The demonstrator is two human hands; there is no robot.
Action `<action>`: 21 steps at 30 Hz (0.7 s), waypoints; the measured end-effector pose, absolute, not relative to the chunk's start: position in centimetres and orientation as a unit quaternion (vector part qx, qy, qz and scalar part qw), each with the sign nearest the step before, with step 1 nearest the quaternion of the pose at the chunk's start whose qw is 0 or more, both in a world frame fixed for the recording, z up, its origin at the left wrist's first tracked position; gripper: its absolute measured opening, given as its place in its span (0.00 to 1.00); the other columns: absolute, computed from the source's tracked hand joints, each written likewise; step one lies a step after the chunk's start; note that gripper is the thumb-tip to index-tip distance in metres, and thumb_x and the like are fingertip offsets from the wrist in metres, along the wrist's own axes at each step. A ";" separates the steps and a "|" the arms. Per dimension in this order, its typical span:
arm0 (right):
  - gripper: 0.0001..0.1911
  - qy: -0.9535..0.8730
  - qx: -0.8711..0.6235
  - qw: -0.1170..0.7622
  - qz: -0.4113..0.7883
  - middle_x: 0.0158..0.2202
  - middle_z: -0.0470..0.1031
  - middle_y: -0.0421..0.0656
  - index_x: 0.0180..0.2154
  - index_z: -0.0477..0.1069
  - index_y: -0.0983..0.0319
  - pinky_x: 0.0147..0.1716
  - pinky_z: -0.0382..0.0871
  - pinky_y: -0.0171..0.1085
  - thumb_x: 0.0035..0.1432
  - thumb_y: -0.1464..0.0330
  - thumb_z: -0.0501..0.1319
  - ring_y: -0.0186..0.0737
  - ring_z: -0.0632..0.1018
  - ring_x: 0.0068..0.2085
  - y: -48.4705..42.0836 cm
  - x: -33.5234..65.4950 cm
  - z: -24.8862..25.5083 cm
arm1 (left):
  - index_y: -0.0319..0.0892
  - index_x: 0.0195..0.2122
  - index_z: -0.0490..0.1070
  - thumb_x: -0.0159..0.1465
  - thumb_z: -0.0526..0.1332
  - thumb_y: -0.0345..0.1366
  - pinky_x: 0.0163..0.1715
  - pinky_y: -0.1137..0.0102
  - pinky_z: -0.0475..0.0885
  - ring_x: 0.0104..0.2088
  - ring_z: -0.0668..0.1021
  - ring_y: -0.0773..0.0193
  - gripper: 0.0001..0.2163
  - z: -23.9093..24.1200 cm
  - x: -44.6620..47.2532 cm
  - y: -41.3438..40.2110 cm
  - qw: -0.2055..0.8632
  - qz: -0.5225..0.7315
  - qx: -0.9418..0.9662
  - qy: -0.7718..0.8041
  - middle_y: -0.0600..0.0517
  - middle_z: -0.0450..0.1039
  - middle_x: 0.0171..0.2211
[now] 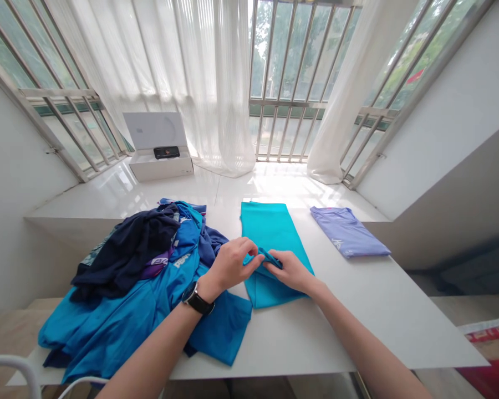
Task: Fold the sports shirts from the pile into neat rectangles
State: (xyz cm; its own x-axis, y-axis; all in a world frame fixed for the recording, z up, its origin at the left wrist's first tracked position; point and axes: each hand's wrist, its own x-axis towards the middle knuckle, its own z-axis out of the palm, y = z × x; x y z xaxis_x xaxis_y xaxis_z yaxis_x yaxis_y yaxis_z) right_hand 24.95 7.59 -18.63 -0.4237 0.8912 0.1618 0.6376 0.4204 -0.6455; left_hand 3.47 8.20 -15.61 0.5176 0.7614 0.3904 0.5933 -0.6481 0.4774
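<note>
A turquoise garment (270, 221), folded into a long rectangle, lies flat on the white table in front of me. My right hand (291, 270) grips a raised, bunched edge of it near its middle, thumb and fingers closed on the cloth. Just beside it, my left hand (234, 260) has its fingers curled and thumb and forefinger pinched at the same cloth. A black-strapped watch (197, 299) is on my left wrist. To the left, under my left forearm, spreads a heap of crumpled clothes (137, 310), blue, navy and purple. A folded lavender shirt (349, 231) rests on the right.
The white table (336, 338) meets a glossy window ledge (228, 188) at the back. An open white box (162, 169) with a black item (166, 152) in it stands on the ledge. Sheer curtains (203, 83) hang before barred windows. A white curved bar (14, 363) is at lower left.
</note>
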 end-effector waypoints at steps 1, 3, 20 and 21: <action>0.16 -0.792 -0.479 0.267 0.269 0.23 0.65 0.35 0.25 0.64 0.60 0.27 0.55 0.34 0.65 0.60 0.55 0.33 0.64 0.26 7.9 25.1 -18.7 | 0.44 0.33 0.70 0.69 0.58 0.46 0.35 0.69 0.67 0.34 0.76 0.63 0.12 -15.3 3.4 8.0 0.146 0.274 0.880 0.359 0.52 0.74 0.33; 0.17 -0.770 -0.489 0.289 0.290 0.24 0.64 0.34 0.25 0.62 0.60 0.27 0.56 0.33 0.64 0.59 0.56 0.33 0.64 0.27 8.3 25.5 -18.9 | 0.44 0.31 0.71 0.65 0.63 0.51 0.34 0.69 0.65 0.33 0.75 0.63 0.15 -15.0 3.4 7.6 0.162 0.207 0.921 0.286 0.53 0.73 0.30; 0.15 -0.744 -0.520 0.333 0.256 0.26 0.65 0.37 0.26 0.63 0.59 0.31 0.61 0.36 0.63 0.59 0.57 0.36 0.67 0.30 8.0 25.4 -18.5 | 0.41 0.30 0.71 0.60 0.63 0.36 0.36 0.62 0.67 0.32 0.75 0.59 0.04 -16.0 5.6 4.0 0.005 0.032 0.980 0.198 0.50 0.73 0.30; 0.15 -0.742 -0.521 0.333 0.259 0.26 0.65 0.37 0.27 0.64 0.59 0.31 0.61 0.36 0.63 0.59 0.57 0.36 0.67 0.30 8.0 25.4 -18.5 | 0.41 0.30 0.71 0.60 0.62 0.35 0.36 0.63 0.67 0.31 0.75 0.59 0.04 -16.0 5.6 3.9 0.009 0.030 0.980 0.199 0.50 0.73 0.29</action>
